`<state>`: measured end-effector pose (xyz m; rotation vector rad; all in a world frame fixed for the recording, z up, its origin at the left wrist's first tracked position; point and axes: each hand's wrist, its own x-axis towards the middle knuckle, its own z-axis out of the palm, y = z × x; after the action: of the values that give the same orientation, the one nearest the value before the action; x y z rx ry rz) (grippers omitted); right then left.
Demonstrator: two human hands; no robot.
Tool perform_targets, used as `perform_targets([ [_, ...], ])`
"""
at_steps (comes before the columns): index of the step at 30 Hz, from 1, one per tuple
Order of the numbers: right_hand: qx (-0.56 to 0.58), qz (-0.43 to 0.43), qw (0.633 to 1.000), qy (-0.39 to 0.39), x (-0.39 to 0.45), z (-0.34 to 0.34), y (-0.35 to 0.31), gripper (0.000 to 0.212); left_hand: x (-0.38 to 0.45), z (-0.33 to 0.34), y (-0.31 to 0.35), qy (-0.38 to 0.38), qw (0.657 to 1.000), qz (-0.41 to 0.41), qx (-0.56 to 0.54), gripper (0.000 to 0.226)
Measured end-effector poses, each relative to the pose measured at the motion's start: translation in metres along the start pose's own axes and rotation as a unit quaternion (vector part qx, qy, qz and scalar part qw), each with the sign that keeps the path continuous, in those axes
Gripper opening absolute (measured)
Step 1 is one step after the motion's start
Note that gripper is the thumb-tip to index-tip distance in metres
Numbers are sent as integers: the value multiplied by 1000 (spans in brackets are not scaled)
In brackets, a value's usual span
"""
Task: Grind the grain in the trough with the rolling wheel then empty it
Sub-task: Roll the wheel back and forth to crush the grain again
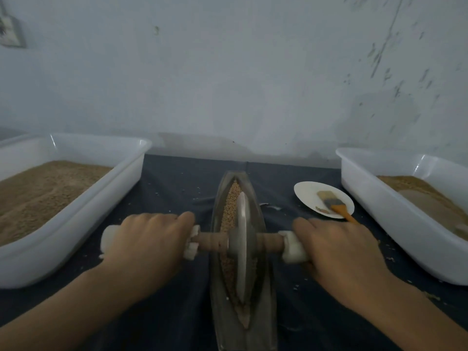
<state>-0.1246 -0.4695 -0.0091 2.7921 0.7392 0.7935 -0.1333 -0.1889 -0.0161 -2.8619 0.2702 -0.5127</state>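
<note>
I can read no text, label, brand or number anywhere here. The tubs [76,224], the plate [307,192], the brush [334,203], the trough [258,198] and the wheel [241,239] show me no markings, and the wall carries only stains.

wheel [242,247] in trough [263,262] between left tub [76,219] and right tub [395,224], plate [307,192] right of trough
</note>
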Motion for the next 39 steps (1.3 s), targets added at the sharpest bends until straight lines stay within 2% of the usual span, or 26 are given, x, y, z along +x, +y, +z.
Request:
perform_targets([
  [3,-37,11,999,-34,33,26,5,34,37,18,-4,-8,999,-33,-26,31],
  [5,-24,46,998,-43,60,44,13,25,66,33,-8,16,998,-48,-26,25],
  [7,-15,72,997,-30,84,60,20,25,89,43,-12,43,997,-60,-12,20],
  [12,-41,88,995,-17,108,75,28,27,112,49,-14,50,996,-67,-5,21],
  [17,15,66,996,-61,59,49,17,24,67,23,-5,25,999,-26,-26,30],
  [20,33,47,995,-87,13,21,4,32,19,0,-1,12,999,-1,-29,40],
  [22,38,28,998,-44,-6,1,0,48,-7,-17,0,40,998,46,-13,56],
  [24,26,11,1000,4,-14,-12,-1,54,-20,-35,0,51,997,48,-34,67],
  [28,18,-9,1000,23,-2,-3,-2,51,-16,-12,3,-13,1000,-11,-12,30],
  [31,-33,1,999,-6,26,22,1,41,12,8,-1,-40,997,-40,-43,24],
  [33,-55,31,998,-25,50,42,8,31,36,23,-3,-18,997,-56,-49,24],
  [39,31,134,989,-56,95,88,30,20,110,30,-10,73,996,-21,57,23],
])
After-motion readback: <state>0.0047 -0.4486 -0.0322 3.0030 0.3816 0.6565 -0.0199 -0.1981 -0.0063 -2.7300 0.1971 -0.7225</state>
